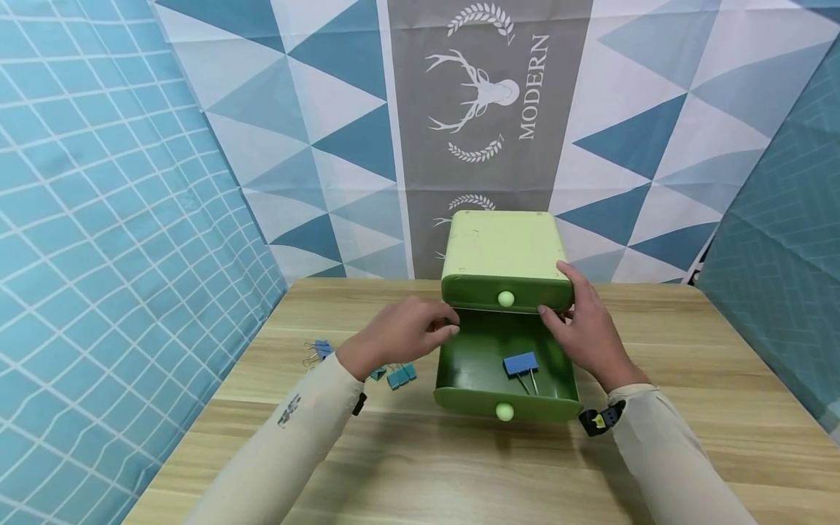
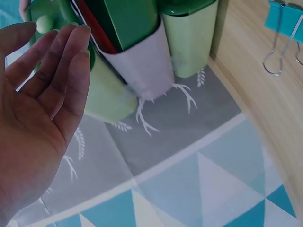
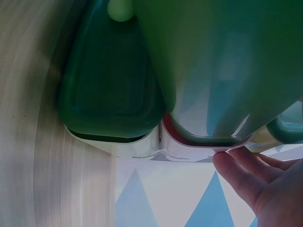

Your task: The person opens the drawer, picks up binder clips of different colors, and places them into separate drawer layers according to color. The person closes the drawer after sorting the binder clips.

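A light-green drawer cabinet (image 1: 505,244) with dark-green drawer fronts stands before the backdrop. Its top drawer (image 1: 475,292) is closed, while a lower drawer (image 1: 472,399) is pulled far out. Inside that drawer lies a blue binder clip (image 1: 520,363) with its wire handles toward the front. My left hand (image 1: 403,335) hovers at the cabinet's left side, fingers loosely bent and holding nothing; the left wrist view shows its palm. My right hand (image 1: 587,328) touches the cabinet's right side with extended fingers (image 3: 239,172), its thumb at the top drawer's lower edge.
On the wooden table (image 1: 459,474), left of the drawer, lie a teal binder clip (image 1: 402,375) and a blue one (image 1: 322,349); another teal clip is partly hidden by the left wrist. A patterned cloth (image 1: 328,146) hangs behind the cabinet.
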The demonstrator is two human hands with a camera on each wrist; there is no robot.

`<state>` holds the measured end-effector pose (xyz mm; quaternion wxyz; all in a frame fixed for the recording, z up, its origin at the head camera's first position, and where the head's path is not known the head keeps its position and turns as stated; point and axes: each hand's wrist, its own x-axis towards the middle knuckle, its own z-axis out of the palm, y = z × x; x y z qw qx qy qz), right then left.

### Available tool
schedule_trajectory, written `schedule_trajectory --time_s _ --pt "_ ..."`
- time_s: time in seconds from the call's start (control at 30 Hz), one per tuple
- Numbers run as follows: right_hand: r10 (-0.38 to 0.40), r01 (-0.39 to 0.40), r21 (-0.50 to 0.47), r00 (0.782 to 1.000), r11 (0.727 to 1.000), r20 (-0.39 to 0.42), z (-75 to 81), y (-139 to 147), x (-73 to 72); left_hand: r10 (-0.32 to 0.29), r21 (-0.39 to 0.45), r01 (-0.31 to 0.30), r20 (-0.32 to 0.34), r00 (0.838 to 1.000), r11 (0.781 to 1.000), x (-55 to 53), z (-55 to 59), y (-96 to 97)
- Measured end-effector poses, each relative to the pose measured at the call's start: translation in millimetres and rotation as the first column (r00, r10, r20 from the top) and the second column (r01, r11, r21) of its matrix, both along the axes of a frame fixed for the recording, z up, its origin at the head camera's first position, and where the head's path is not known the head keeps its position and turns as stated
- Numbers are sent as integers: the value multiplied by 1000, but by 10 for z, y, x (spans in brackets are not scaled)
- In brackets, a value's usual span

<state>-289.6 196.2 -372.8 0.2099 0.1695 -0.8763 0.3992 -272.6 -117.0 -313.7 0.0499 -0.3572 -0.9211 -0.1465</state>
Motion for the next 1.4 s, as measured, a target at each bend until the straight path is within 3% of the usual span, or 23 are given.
schedule_trajectory --time_s 0.17,0.37,0.73,1.07,1.4 --pt "-7 7 3 1000 1000 -1 -5 1 -6 34 51 -33 -11 999 998 -8 -44 -142" --pt "-12 12 4 1000 1000 3 -11 0 -21 59 30 -58 -14 998 998 -19 -130 -279" --pt "-13 13 3 1000 1000 5 -25 2 -46 123 30 -125 60 991 992 -69 -258 -454" --pt "-14 14 0 1000 1000 7 -32 14 -47 188 26 -192 118 975 981 -88 -352 -663" --pt "-14 14 0 1000 1000 17 -28 14 -42 254 -36 -251 153 955 967 -1 -435 -1054"
